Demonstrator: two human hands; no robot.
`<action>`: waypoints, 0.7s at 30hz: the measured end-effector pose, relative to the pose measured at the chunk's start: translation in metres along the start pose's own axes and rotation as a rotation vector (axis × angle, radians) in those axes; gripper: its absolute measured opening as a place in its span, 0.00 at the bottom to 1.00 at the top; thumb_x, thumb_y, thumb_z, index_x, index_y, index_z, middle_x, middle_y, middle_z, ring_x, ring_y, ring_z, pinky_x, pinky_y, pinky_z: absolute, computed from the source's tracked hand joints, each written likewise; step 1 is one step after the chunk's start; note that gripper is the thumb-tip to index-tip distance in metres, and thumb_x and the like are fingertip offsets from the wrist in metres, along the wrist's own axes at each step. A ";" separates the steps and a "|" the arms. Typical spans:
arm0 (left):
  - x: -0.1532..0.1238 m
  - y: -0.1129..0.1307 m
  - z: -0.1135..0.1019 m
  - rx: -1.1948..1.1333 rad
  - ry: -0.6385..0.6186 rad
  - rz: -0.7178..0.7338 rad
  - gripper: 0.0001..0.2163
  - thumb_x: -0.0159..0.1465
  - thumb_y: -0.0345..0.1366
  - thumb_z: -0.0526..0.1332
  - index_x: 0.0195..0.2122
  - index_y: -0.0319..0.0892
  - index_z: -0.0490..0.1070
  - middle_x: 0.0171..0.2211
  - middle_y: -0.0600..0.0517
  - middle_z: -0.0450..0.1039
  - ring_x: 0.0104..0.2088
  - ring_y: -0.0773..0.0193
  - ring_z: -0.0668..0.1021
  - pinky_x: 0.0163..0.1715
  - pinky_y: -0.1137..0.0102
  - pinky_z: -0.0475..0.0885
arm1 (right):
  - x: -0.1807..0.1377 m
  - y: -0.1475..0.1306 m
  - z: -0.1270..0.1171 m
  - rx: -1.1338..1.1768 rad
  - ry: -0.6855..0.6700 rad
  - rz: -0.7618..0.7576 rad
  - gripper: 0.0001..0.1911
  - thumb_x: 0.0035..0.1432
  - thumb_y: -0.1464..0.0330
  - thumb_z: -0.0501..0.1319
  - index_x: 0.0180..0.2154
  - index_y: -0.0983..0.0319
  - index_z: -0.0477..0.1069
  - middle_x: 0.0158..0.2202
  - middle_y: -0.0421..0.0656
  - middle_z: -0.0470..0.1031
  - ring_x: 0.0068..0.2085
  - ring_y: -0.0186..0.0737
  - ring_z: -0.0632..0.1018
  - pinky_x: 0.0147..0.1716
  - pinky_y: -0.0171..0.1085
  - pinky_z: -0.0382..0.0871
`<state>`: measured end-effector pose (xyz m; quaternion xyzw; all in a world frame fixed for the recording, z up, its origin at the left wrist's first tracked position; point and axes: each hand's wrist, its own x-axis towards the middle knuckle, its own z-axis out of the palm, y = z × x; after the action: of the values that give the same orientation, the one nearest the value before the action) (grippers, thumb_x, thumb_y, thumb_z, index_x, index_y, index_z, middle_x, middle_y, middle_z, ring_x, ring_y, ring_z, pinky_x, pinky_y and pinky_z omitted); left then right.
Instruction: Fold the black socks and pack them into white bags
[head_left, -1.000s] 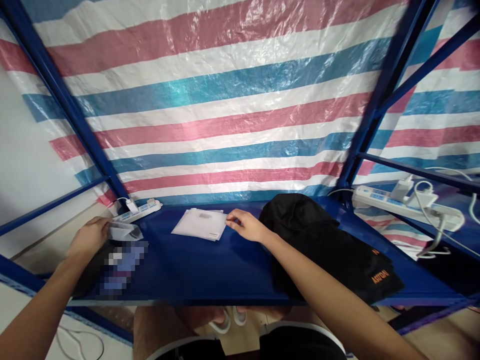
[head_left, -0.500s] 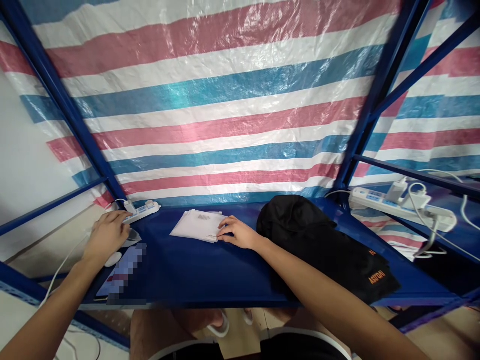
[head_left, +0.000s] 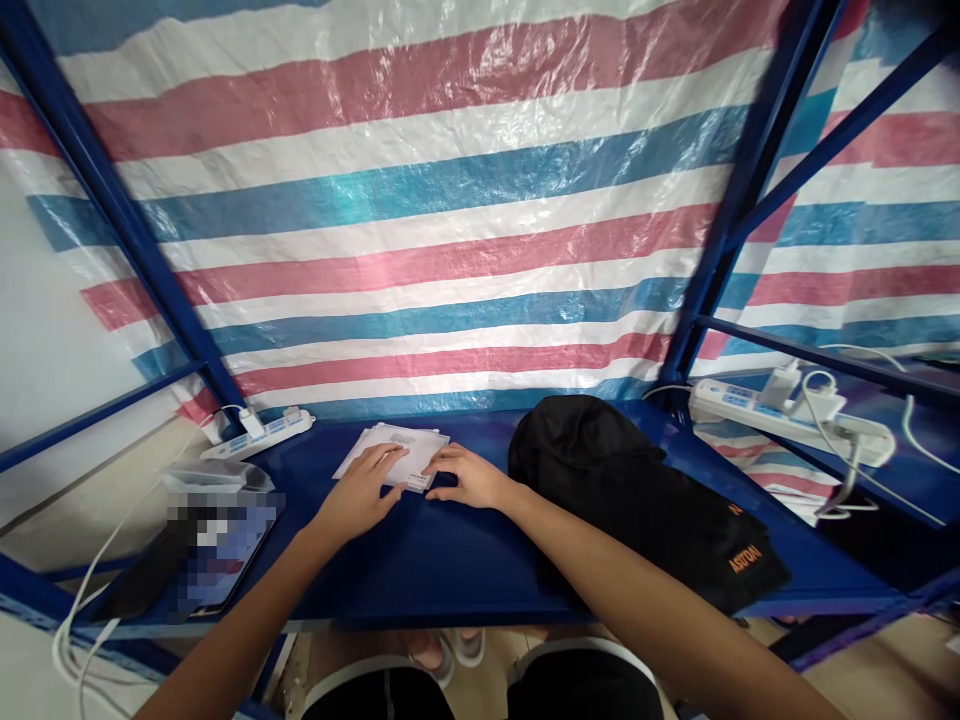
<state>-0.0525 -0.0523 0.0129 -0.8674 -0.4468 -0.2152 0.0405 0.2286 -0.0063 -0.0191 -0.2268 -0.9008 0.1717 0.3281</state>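
A small stack of white paper sheets lies on the blue shelf, near its back middle. My left hand rests flat on the stack's near left part, fingers stretched out. My right hand touches the stack's near right corner with its fingertips, fingers loosely spread. Neither hand holds anything lifted.
A folded black garment with orange lettering lies right of my hands. At the left edge sit a blurred dark device and a clear plastic bag. White power strips stand at back left, and another strip on the right shelf. A striped tarp hangs behind.
My left hand left the bag and device at the left edge and moved right onto the paper stack. My right hand stayed at the stack's right corner.
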 end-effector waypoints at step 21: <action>0.027 0.023 0.044 -0.073 -0.059 0.115 0.19 0.78 0.39 0.51 0.60 0.50 0.79 0.57 0.46 0.79 0.57 0.52 0.79 0.59 0.55 0.75 | 0.007 0.036 -0.020 0.586 0.752 0.492 0.23 0.67 0.43 0.57 0.37 0.55 0.60 0.39 0.42 0.72 0.43 0.45 0.78 0.45 0.45 0.81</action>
<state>-0.0058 -0.0343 -0.0133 -0.8986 -0.3890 -0.2027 0.0081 0.2481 0.0308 -0.0173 -0.3760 -0.5556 0.3950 0.6276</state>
